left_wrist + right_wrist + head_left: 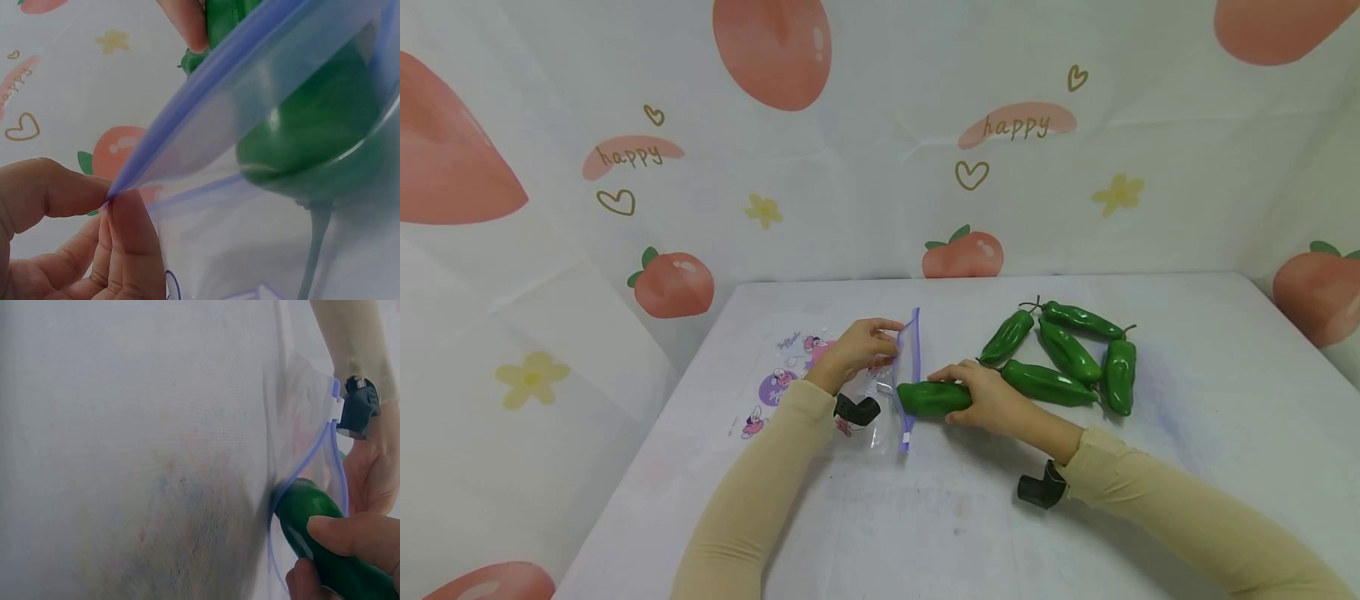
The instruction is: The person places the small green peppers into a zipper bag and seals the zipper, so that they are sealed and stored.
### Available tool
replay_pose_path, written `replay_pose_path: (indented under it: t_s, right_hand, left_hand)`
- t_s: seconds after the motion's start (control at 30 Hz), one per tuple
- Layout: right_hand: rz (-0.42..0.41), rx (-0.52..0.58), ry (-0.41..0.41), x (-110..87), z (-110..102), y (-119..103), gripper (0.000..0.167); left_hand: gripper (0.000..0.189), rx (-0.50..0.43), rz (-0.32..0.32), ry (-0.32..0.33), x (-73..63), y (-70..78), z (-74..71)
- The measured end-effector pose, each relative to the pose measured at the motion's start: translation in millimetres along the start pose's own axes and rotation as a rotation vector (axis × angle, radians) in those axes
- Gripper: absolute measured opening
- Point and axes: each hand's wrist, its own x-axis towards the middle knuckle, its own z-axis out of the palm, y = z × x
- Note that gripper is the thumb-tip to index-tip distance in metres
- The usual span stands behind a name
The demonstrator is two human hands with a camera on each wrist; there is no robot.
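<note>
My left hand (867, 348) pinches the purple zip edge of a clear plastic zip bag (206, 231) between thumb and fingers, and the mouth stands apart there. In my right hand (985, 396) is a green pepper (934, 399), gripped around its body. The pepper's stem end is inside the bag mouth; the left wrist view shows the stem through the clear film. A white slider (337, 409) sits at one end of the purple zip. The bag lies on the table to the left, printed with pink cartoon figures, partly hidden under my left hand.
Several more green peppers (1048, 383) lie in a loose cluster on the white table (1000, 533), right of my right hand. A white cloth backdrop (865, 183) with printed peaches hangs behind the table. Each wrist wears a small black camera (1042, 488).
</note>
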Motion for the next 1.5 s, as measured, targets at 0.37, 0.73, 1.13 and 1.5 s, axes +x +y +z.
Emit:
replay_pose_path:
  t_s: [0.37, 0.73, 1.13, 1.5]
  right_hand:
    - [-0.005, 0.033, 0.031, 3.4, -2, 2, 0.048]
    - [-0.035, 0.076, 0.029, 7.4, -3, 5, 0.046]
    - [-0.041, 0.133, 0.023, 10.6, 0, 11, 0.042]
    - [-0.014, 0.198, 0.030, 13.1, 3, 8, 0.036]
  left_hand:
    - [0.052, -0.010, 0.006, -0.004, -0.7, 3.2, -0.9]
    - [0.052, 0.022, 0.005, 0.001, -1.6, 4.4, -1.1]
    - [0.051, -0.003, 0.005, -0.004, -2.6, 5.8, -0.2]
    - [0.051, 0.018, -0.004, 0.000, -2.0, 6.3, -0.3]
